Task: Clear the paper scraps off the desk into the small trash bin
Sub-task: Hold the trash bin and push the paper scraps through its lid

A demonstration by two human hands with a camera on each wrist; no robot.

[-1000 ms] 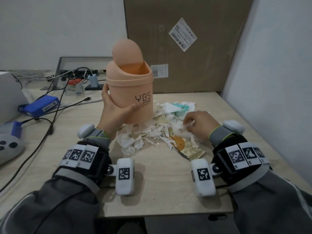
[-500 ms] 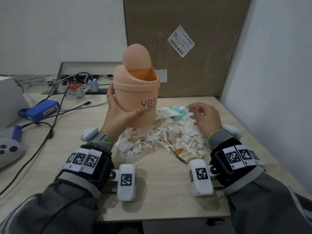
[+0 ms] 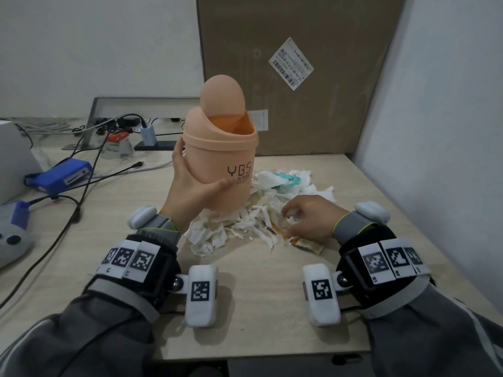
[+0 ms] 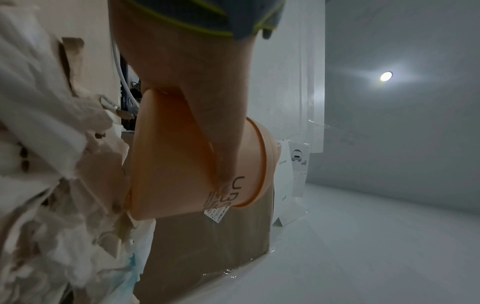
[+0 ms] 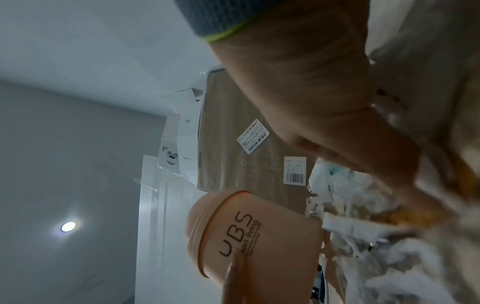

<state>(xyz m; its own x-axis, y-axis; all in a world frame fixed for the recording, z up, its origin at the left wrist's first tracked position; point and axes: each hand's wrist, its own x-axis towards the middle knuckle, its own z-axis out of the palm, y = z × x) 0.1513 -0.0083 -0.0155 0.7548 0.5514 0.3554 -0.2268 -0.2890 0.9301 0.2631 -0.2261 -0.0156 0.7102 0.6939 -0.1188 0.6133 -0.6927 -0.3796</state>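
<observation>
A peach swing-lid trash bin [image 3: 220, 159] marked YBS is held upright just above the desk by my left hand [image 3: 190, 186], thumb across its front and fingers behind it. The left wrist view shows the thumb [image 4: 223, 144] pressed on the bin [image 4: 176, 168]. A pile of torn white paper scraps [image 3: 245, 221] lies at the bin's base and spreads to the right. My right hand [image 3: 307, 217] is down on the near right of the pile, fingers curled round a white scrap. The right wrist view shows the bin [image 5: 259, 236] beside the scraps [image 5: 363, 257].
A tall cardboard box [image 3: 299, 77] stands against the wall behind the pile. A brownish wrapper [image 3: 307, 244] lies under my right hand. At the left are a blue box [image 3: 62, 175], black cables [image 3: 79, 202] and a grey controller [image 3: 11, 235]. A wall borders the desk's right edge.
My right hand came back from the far side of the pile to its near right and curled its fingers on scraps. The left hand keeps hold of the bin.
</observation>
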